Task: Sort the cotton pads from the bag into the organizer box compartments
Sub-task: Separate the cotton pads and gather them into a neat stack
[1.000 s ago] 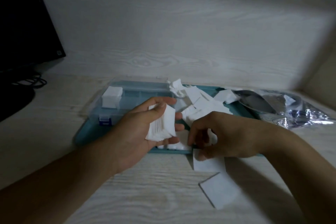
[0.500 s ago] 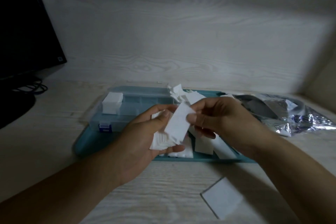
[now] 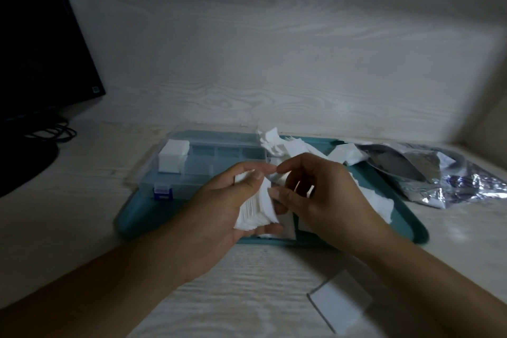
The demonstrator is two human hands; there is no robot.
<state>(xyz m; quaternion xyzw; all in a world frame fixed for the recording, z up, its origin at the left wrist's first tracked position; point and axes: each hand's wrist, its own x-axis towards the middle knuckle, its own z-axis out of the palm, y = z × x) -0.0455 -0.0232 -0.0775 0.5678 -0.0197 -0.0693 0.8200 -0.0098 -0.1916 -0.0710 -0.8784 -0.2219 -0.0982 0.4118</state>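
My left hand (image 3: 219, 208) grips a stack of white cotton pads (image 3: 256, 212) above the front of the teal tray (image 3: 403, 217). My right hand (image 3: 323, 195) is right beside it, its thumb and fingers curled onto the outer pad of that stack. The clear organizer box (image 3: 216, 156) with a blue latch sits on the tray's left half, with one stack of pads (image 3: 174, 155) in its back left compartment. Loose pads (image 3: 290, 145) are heaped on the tray behind my hands. The silver bag (image 3: 439, 173) lies open at the right.
One single pad (image 3: 340, 302) lies on the wooden table in front of the tray. A dark monitor (image 3: 41, 49) with cables (image 3: 52, 133) stands at the far left. A wood-grain wall closes the back.
My right hand picked a pad from the tray's front edge, brought it up and laid it against the stack in my left hand. The view has shifted slightly.
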